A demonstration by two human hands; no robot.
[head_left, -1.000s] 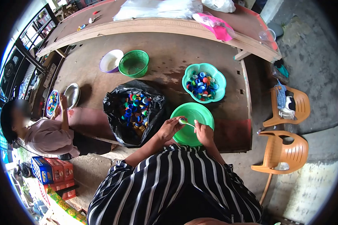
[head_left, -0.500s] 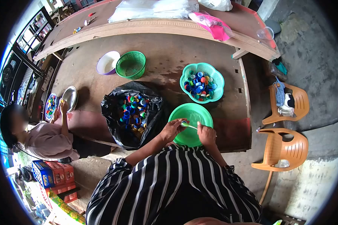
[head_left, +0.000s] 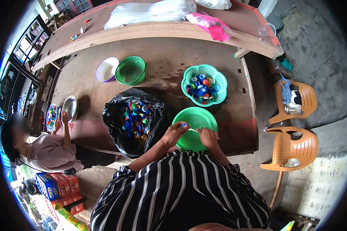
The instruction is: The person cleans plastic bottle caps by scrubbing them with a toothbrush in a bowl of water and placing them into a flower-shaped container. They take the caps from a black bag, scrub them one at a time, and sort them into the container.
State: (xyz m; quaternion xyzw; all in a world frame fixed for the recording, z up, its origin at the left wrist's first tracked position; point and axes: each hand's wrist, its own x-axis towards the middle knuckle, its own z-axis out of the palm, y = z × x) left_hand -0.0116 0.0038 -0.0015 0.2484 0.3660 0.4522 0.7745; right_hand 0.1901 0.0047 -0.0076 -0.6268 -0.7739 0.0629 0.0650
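Note:
Over the bright green basin (head_left: 198, 112), my left hand (head_left: 174, 134) pinches a blue-and-white bottle cap (head_left: 184, 125). My right hand (head_left: 208, 138) is closed around a slim pale stick-like tool (head_left: 193, 130), perhaps a toothbrush; its tip points toward the cap. Behind the basin sits a scalloped turquoise basket (head_left: 186, 79) with many coloured caps inside. To the left of my hands, a black plastic bag (head_left: 112, 111) stands open, full of more caps.
A dark green basket (head_left: 131, 71) and a white-purple bowl (head_left: 106, 70) sit farther back. At left, a person (head_left: 52, 150) works beside a metal bowl (head_left: 70, 109) and a dish of caps (head_left: 52, 117). Orange chairs (head_left: 293, 148) stand right; a raised shelf (head_left: 150, 29) crosses the back.
The slim tool's green part, visible earlier at the cap, no longer shows, and less of the tool is seen. The cap now faces up more. The view has shifted slightly.

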